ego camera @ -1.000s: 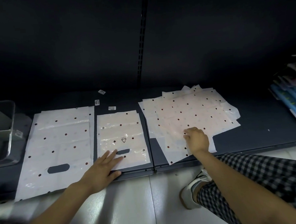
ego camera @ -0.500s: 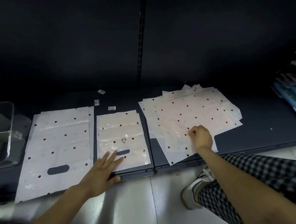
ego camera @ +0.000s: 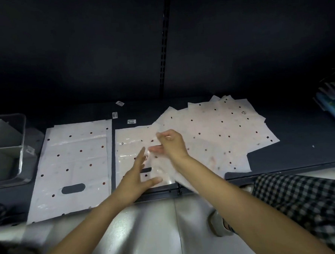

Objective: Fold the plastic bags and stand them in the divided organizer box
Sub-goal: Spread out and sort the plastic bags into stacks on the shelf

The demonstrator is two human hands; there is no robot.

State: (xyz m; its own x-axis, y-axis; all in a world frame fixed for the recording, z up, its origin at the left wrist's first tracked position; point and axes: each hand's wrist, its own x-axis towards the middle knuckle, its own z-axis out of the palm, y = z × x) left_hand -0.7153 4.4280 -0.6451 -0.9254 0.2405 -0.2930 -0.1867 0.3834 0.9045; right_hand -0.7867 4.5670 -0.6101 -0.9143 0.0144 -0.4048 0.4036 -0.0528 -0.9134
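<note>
Progress: early stage. No bag appears folded, and none stands in the organizer [ego camera: 6, 148], which sits at the far left of the shelf [ego camera: 300, 138] with its visible compartments holding no bags.

Right hand [ego camera: 170, 144]: fingers curled, pinching the edge of a thin bag [ego camera: 163, 166] lifted off the shelf; the sheet hangs blurred beneath the hand, over the middle bag [ego camera: 128, 145].

Left hand [ego camera: 136, 177]: fingers straight and spread, holding nothing firmly. Whether its fingertips touch the lifted bag or the middle bag below cannot be told.

Stock on the shelf:
- Large bag [ego camera: 74, 162], flat, near left, just beside the organizer, handle cutout toward the near edge.
- Middle bag, flat, centre, partly covered by the hands.
- Pile [ego camera: 222, 135] of dotted bags, fanned loosely, right of centre.

Judgement: the step in hand looks like bringing one bag from the pile to the centre for laying out. Remaining: folding of every bag seen here, then standing each in the organizer
</note>
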